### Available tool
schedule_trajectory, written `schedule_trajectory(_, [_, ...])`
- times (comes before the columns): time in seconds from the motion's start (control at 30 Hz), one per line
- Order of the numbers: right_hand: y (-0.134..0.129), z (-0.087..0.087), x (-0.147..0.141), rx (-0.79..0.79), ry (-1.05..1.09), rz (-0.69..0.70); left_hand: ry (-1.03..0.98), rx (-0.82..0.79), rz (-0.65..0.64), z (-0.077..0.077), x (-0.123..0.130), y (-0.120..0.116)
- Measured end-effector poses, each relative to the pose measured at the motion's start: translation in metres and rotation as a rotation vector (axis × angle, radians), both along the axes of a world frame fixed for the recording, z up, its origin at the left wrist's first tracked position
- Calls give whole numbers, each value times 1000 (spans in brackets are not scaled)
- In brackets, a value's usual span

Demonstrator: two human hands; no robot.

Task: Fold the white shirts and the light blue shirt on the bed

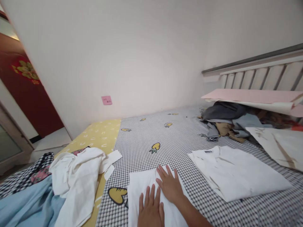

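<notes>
A folded white garment (138,183) lies on the checked bedsheet (142,142) right in front of me; its near end runs out of view. My left hand (151,208) rests flat on it, palm down with fingers stretched out. Higher up and to the right, my right hand (170,184) presses flat on the same cloth, fingers spread. Neither hand grips anything. To the right of my hands lies a neatly folded white shirt (236,173) with a dark label at its collar.
Loose clothes, among them a white shirt (80,179) and a light blue garment (30,205), are heaped at left. At right sit a pile of dark clothes (222,113), a pink board (251,95) and a white printed bag (281,145). A wall stands behind, a radiator (260,77) at right.
</notes>
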State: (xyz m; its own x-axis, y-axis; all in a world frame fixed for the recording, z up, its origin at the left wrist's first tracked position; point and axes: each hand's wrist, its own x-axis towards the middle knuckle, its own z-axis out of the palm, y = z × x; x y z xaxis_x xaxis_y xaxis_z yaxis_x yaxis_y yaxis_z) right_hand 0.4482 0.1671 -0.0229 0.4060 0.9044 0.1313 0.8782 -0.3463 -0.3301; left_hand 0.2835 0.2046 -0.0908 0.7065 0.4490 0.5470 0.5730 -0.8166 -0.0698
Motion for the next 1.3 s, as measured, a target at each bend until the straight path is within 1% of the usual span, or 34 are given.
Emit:
schedule_trajectory(0.07, [11,-1,5,-19,-20,-33,8,12,-10,3,-1,-2])
schedule_trajectory(0.13, [15,-1,6,-53,-33,-69,-9,13,18,8,-1,-6])
schedule_trajectory(0.23, [8,0,2,-125,-56,-93,-57,-21,90,16,2,-16])
schedule_trajectory(0.33, [-19,-4,-5,-153,-100,-94,-93,-99,132,26,6,-25])
schedule_trajectory(0.4, [-46,-15,-10,-139,-137,-93,-102,-160,125,32,7,-29])
schedule_trajectory(0.53, [-102,-50,-14,-66,-238,-109,-124,-272,132,42,7,-36])
schedule_trajectory(0.6, [-118,-58,-16,-11,-267,-130,-110,-314,135,45,7,-38])
schedule_trajectory(0.63, [-121,-56,-18,31,-280,-140,-99,-334,137,46,7,-39])
schedule_trajectory(0.7, [-116,-43,-26,147,-307,-139,-77,-373,142,49,7,-39])
schedule_trajectory(0.77, [-100,-24,-38,254,-292,-76,-40,-419,133,53,6,-40])
schedule_trajectory(0.8, [-90,-16,-44,263,-245,-31,-13,-445,119,56,5,-40])
schedule_trajectory(0.87, [-71,-6,-54,173,-98,31,41,-499,83,62,2,-40])
schedule_trajectory(0.9, [-63,-6,-57,106,-29,33,59,-522,71,66,1,-40])
schedule_trajectory(0.97, [-55,-10,-58,6,49,6,63,-550,82,71,-2,-41])
schedule_trajectory(1.07, [-57,-17,-55,-19,57,14,25,-535,146,74,-10,-44])
schedule_trajectory(1.13, [-61,-16,-55,-28,61,24,20,-502,180,69,-23,-45])
schedule_trajectory(1.2, [-62,-12,-56,-43,50,23,40,-485,204,62,-43,-45])
schedule_trajectory(1.3, [-61,-6,-60,-75,-2,20,98,-527,217,54,-77,-40])
